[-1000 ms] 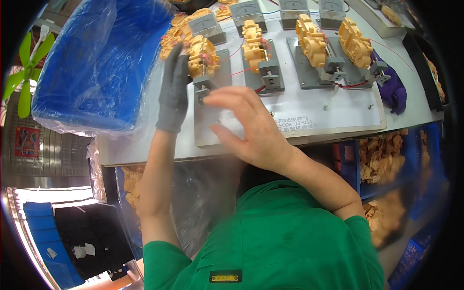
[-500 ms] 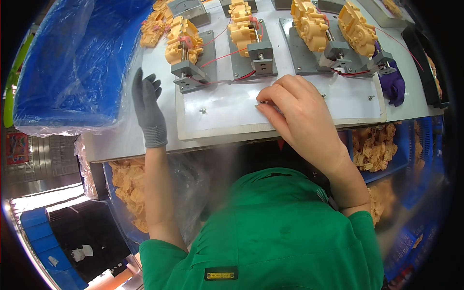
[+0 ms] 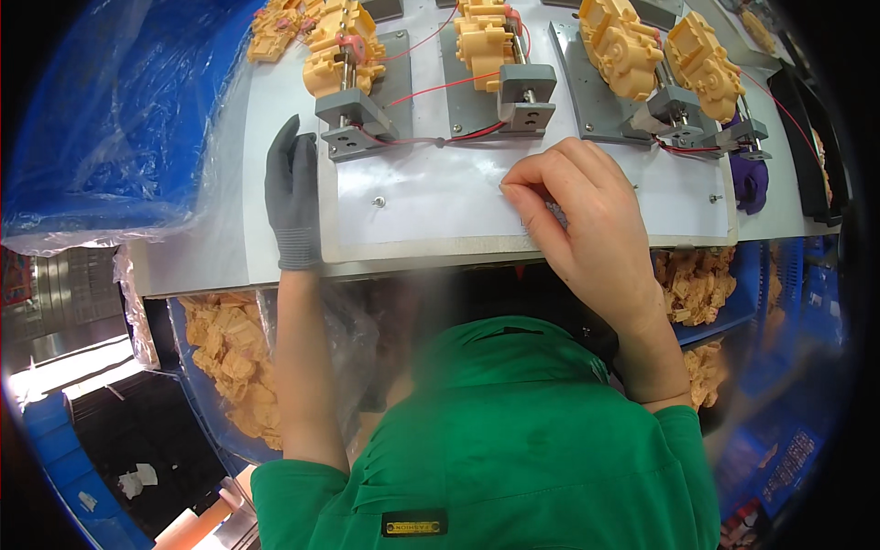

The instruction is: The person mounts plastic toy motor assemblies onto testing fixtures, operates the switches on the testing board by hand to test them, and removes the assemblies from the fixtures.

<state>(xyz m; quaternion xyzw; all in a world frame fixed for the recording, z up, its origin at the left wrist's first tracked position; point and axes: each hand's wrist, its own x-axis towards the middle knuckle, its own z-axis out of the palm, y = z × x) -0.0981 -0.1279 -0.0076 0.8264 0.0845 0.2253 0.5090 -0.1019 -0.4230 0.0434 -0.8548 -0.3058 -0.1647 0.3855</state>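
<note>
My left hand (image 3: 293, 197), in a dark grey glove, lies at the left end of a white board (image 3: 422, 215), fingers stretched out and holding nothing. Bare, my right hand (image 3: 587, 215) hovers over the board's middle with thumb and fingertips pinched together; whatever is between them is hidden. Small metal pegs, one at left (image 3: 379, 202) and one at right (image 3: 716, 198), stick up from the board. Behind it, several yellow plastic gear housings sit in grey fixtures. The leftmost housing (image 3: 339, 60) is nearest my left hand; the second housing (image 3: 484, 46) has red wires.
A blue bin (image 3: 119, 119) lined with clear plastic stands at the left. Loose yellow parts (image 3: 275, 32) lie beside it. A purple glove (image 3: 750, 183) rests at the right, near a black tray (image 3: 807, 137). Crates of yellow parts (image 3: 234, 357) are below the table edge.
My left hand has shifted right, against the board's end, its fingers closer together. My right hand stays over the board, still pinched. The view has shifted slightly.
</note>
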